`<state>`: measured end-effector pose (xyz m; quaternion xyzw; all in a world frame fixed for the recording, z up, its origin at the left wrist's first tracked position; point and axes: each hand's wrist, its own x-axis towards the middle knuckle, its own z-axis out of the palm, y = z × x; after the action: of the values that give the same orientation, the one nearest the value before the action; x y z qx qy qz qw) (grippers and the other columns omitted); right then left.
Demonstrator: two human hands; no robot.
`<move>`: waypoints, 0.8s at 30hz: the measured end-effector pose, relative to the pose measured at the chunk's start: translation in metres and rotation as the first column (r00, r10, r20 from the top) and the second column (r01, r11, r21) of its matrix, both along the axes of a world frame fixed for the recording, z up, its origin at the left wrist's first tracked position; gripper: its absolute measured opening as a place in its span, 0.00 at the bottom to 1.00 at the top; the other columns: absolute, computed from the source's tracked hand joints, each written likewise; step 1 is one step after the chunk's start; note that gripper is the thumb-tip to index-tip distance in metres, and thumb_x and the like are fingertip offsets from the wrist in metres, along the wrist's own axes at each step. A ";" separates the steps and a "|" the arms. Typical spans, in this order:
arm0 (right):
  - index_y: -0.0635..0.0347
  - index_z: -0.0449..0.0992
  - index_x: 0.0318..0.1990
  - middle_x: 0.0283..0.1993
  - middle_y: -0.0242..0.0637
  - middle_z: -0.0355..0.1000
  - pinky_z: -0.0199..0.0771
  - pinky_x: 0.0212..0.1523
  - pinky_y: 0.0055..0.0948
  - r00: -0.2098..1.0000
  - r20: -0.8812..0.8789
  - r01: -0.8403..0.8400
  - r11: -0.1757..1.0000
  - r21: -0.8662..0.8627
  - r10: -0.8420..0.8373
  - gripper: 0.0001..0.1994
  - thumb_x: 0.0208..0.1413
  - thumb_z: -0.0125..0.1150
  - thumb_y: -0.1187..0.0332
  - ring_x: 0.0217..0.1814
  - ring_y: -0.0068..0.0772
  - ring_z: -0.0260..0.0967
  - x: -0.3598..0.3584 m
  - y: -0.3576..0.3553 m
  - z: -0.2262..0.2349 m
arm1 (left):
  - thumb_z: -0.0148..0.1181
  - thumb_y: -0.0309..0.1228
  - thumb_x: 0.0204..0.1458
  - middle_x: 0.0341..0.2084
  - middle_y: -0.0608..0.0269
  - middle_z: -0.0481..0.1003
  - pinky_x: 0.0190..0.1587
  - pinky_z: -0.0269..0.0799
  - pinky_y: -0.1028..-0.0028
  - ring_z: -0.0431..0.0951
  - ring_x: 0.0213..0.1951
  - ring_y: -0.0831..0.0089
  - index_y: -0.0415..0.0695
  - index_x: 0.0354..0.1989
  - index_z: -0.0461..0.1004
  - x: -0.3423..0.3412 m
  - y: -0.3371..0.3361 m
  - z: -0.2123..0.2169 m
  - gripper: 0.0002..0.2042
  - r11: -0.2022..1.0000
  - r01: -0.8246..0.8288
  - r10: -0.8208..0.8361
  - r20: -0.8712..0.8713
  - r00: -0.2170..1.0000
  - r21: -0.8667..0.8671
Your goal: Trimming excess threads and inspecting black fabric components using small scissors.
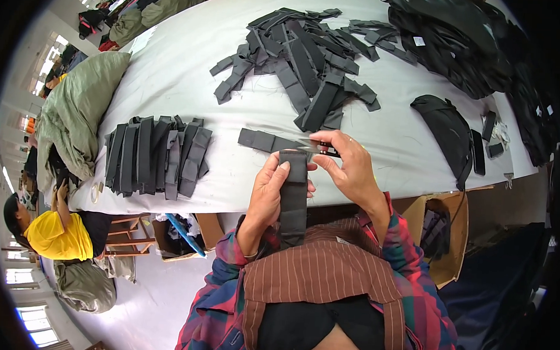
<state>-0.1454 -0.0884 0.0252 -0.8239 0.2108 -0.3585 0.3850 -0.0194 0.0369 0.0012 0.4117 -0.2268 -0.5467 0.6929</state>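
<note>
The left hand (269,190) has its fingers closed around one dark strip (293,203), which hangs upright at the near edge of the white counter (176,69), while the right hand (349,168) grips one pair of snips (326,149) just above it, fingers bent round the handles. One loose strip (256,139) lies just behind, one row of strips (151,155), roughly ten, sits to the left, and one heap (302,58) beyond holds too many overlapping pieces to count.
</note>
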 end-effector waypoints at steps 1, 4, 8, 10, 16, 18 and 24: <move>0.58 0.76 0.42 0.31 0.36 0.73 0.69 0.37 0.30 1.000 -0.001 -0.001 1.000 0.001 0.001 0.12 0.48 0.61 0.73 0.34 0.34 0.70 0.000 0.000 -0.002 | 0.40 0.32 0.63 0.42 0.47 0.74 0.34 0.78 0.71 0.79 0.31 0.66 0.39 0.52 0.59 0.000 0.000 0.001 0.13 1.000 -0.017 0.017 0.004 1.000 -0.003; 0.55 0.76 0.39 0.28 0.31 0.72 0.63 0.33 0.31 0.995 -0.088 0.015 0.957 -0.290 -0.042 0.10 0.46 0.63 0.72 0.30 0.35 0.67 0.000 -0.001 -0.013 | 0.39 0.31 0.63 0.41 0.46 0.74 0.33 0.78 0.71 0.79 0.30 0.65 0.40 0.50 0.58 -0.001 -0.001 0.002 0.11 1.000 -0.023 0.023 0.014 1.000 -0.003; 0.51 0.77 0.37 0.27 0.28 0.71 0.58 0.31 0.33 0.997 -0.040 0.042 0.917 -0.396 -0.063 0.10 0.44 0.64 0.69 0.29 0.37 0.66 0.005 0.001 -0.020 | 0.39 0.30 0.63 0.40 0.45 0.74 0.33 0.78 0.71 0.79 0.29 0.64 0.39 0.49 0.57 -0.002 0.000 0.000 0.11 1.000 -0.002 0.002 0.008 1.000 -0.006; 0.49 0.77 0.36 0.28 0.28 0.72 0.59 0.32 0.34 0.994 -0.068 0.045 0.907 -0.419 -0.080 0.09 0.44 0.65 0.68 0.31 0.39 0.67 0.005 0.001 -0.019 | 0.40 0.30 0.62 0.41 0.44 0.74 0.33 0.78 0.70 0.79 0.29 0.63 0.38 0.49 0.58 -0.003 0.001 0.000 0.11 1.000 -0.001 0.001 0.006 1.000 -0.005; 0.48 0.77 0.36 0.28 0.26 0.71 0.57 0.32 0.33 0.991 -0.100 0.027 0.862 -0.507 -0.090 0.08 0.45 0.64 0.68 0.29 0.37 0.65 0.004 0.002 -0.015 | 0.42 0.30 0.61 0.41 0.44 0.73 0.33 0.77 0.69 0.79 0.29 0.62 0.38 0.48 0.60 -0.003 0.002 0.001 0.11 1.000 0.001 -0.001 -0.003 1.000 0.001; 0.47 0.78 0.34 0.28 0.25 0.72 0.57 0.32 0.32 0.990 -0.110 0.016 0.837 -0.546 -0.091 0.06 0.47 0.63 0.68 0.29 0.36 0.65 0.003 0.002 -0.015 | 0.42 0.30 0.61 0.41 0.44 0.73 0.33 0.77 0.69 0.79 0.29 0.62 0.38 0.48 0.60 -0.004 0.003 0.001 0.11 1.000 0.004 -0.004 -0.008 1.000 0.004; 0.51 0.78 0.36 0.25 0.27 0.70 0.53 0.30 0.30 0.995 0.004 0.099 0.931 -0.352 -0.104 0.08 0.45 0.64 0.71 0.27 0.33 0.61 0.000 -0.002 -0.018 | 0.39 0.29 0.62 0.42 0.44 0.74 0.34 0.78 0.70 0.79 0.30 0.64 0.39 0.50 0.58 -0.002 0.003 0.001 0.11 1.000 -0.002 0.003 -0.035 0.999 0.016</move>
<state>-0.1459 -0.0908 0.0072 -0.8701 0.1884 -0.4038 0.2107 -0.0217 0.0403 0.0017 0.4080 -0.2098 -0.5547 0.6941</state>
